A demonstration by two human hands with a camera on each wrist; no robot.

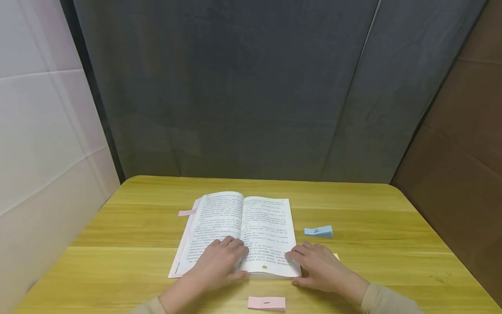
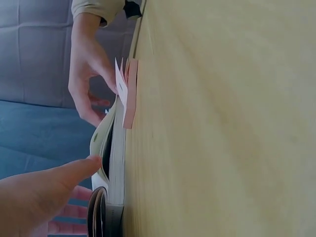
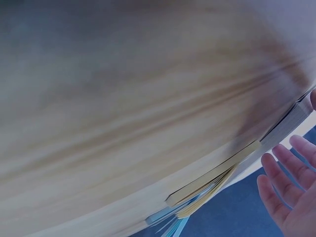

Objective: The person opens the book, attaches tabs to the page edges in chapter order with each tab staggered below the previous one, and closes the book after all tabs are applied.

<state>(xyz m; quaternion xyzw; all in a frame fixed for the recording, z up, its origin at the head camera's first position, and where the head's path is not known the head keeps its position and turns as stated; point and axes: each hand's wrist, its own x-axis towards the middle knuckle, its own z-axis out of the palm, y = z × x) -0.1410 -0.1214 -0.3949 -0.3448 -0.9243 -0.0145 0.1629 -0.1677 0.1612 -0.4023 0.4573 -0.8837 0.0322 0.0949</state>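
Observation:
An open book (image 1: pixel 268 226) with printed pages lies on the table, its left pages arching up toward the spine. My left hand (image 1: pixel 223 264) rests over the lower part of the left page, fingertips by the gutter and thumb near the bottom edge. At the lower right corner is my right hand (image 1: pixel 319 267), its fingertips over the page's right edge and its thumb by the corner. In the right wrist view its fingers (image 3: pixel 284 180) are spread and fairly straight. A pink paper tab (image 1: pixel 187 213) sticks out from the book's left side.
A pink note pad (image 1: pixel 266 303) with a dark mark lies in front of the book. To the right sits a blue note pad (image 1: pixel 318 231). A yellow note pad (image 3: pixel 212 175) is mostly hidden behind my right hand in the head view. Dark cloth (image 1: pixel 235 87) hangs behind the table.

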